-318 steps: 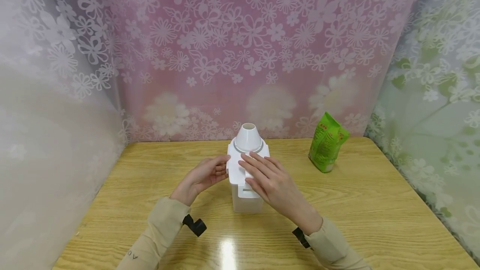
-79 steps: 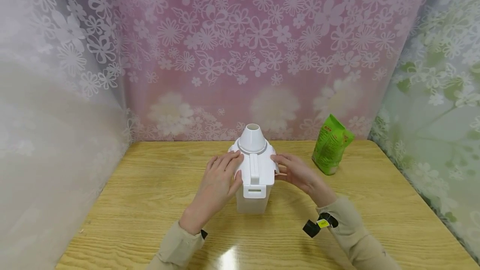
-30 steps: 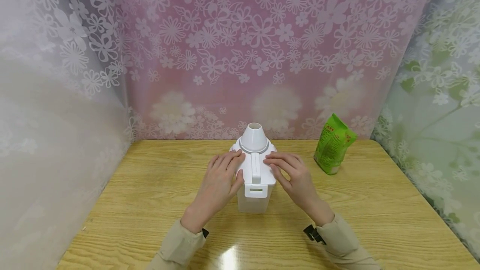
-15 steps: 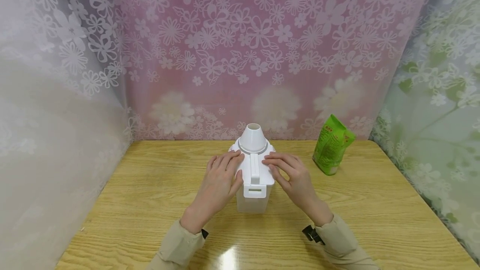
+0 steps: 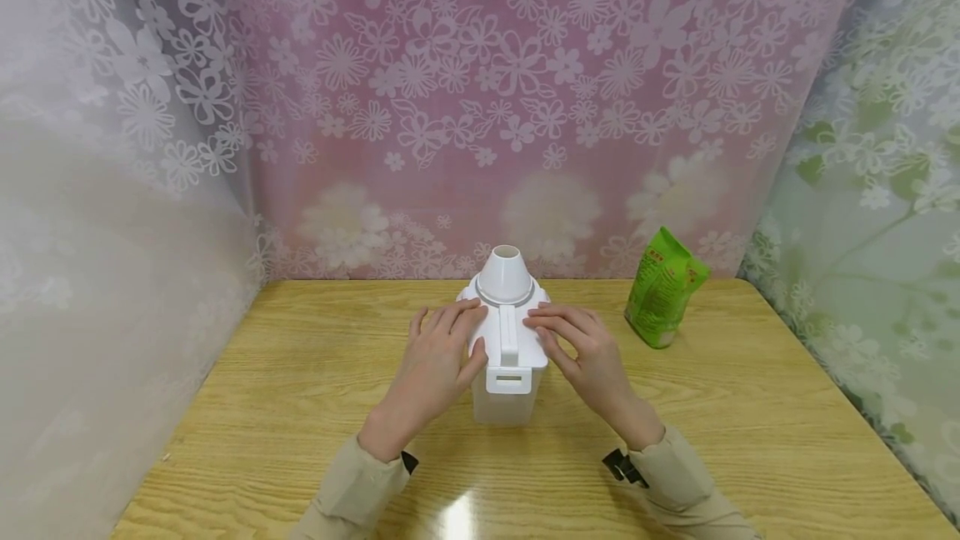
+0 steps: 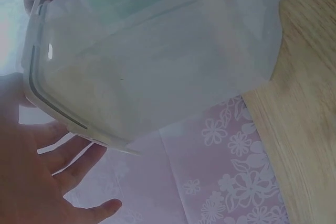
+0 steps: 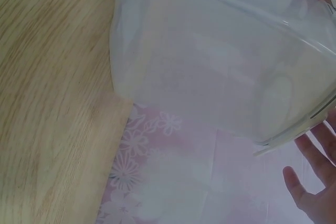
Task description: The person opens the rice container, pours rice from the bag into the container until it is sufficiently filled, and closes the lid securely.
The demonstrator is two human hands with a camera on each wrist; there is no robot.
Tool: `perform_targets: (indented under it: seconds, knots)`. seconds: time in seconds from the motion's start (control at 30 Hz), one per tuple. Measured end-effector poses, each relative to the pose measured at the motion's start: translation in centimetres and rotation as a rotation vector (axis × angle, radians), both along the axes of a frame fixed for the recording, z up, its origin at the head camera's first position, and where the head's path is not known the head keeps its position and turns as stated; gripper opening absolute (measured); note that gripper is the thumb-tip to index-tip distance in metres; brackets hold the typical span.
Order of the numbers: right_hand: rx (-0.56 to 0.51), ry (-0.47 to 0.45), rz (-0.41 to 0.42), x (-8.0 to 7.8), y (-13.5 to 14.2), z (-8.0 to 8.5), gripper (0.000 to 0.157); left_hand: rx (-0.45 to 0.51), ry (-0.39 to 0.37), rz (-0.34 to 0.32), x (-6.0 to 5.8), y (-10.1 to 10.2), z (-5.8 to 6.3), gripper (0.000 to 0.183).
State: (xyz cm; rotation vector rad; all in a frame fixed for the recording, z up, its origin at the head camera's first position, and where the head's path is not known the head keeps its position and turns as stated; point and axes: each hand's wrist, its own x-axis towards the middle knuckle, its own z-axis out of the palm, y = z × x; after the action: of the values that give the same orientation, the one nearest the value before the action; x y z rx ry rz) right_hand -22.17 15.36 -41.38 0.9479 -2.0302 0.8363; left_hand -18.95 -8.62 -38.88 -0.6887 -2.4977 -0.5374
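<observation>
A translucent plastic storage container (image 5: pixel 504 408) stands upright on the table, and through its wall in the left wrist view it looks empty of any solid contents. Its white lid (image 5: pixel 487 332) carries a raised handle strip and a front tab with a slot. At the back of the lid sits a white cone-shaped cup (image 5: pixel 506 277) with its narrow end up. My left hand (image 5: pixel 433 365) rests on the left side of the lid, fingers spread. On the right side, my right hand (image 5: pixel 588 357) touches the lid with its fingertips, fingers slightly bent. Neither hand wraps round anything.
A green printed bag (image 5: pixel 663 290) stands on the wooden table (image 5: pixel 315 340) at the back right. A pink flowered curtain (image 5: pixel 405 148) hangs behind the table, with pale curtains at both sides.
My left hand has gone from the lid's left edge onto its top. My right hand shifted from the handle area to the right edge, then onto the lid's right side. Little moved lately.
</observation>
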Motion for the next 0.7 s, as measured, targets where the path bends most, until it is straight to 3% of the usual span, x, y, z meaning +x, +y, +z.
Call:
perform_targets:
  seconds: [0.5,0.7]
  knots:
    - [0.008,-0.015,-0.019,0.1,-0.1,0.1,0.018,-0.007,0.042,0.040,0.0,0.8,1.4,0.026]
    - [0.007,-0.009,-0.024,0.2,0.0,0.0,0.016,0.049,0.212,0.090,0.2,2.1,1.6,0.033]
